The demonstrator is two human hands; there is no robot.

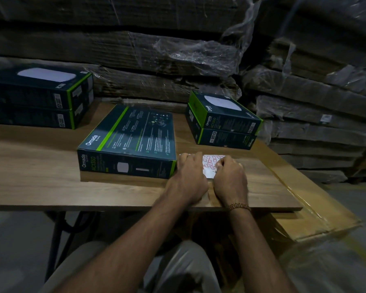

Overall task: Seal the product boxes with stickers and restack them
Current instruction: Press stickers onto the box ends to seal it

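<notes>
Sitting at the desk (51,182), knees under its near edge. Both my hands are on the sticker sheet (209,163), a white sheet with small red-outlined stickers lying flat on the desk just right of the nearest box. Left hand (188,176): fingers curled down onto the sheet's left part, grip pressing it, knuckles close to the box's right corner. Right hand (230,176): fingers curled, grip pinching at the sheet near its middle; whether a sticker is lifted I cannot tell, my fingers hide it. Bracelet (238,206) on my right wrist.

Nearest box (131,132): dark with a green stripe, lying flat, printed back side up, alone at mid-desk.

Farther right: stack of two boxes (224,121), the upper one turned slightly off the lower.

Far left: another stack of two boxes (40,96), edges aligned.

Behind the desk: flattened cardboard bundles (156,49) in plastic wrap, piled high.
</notes>
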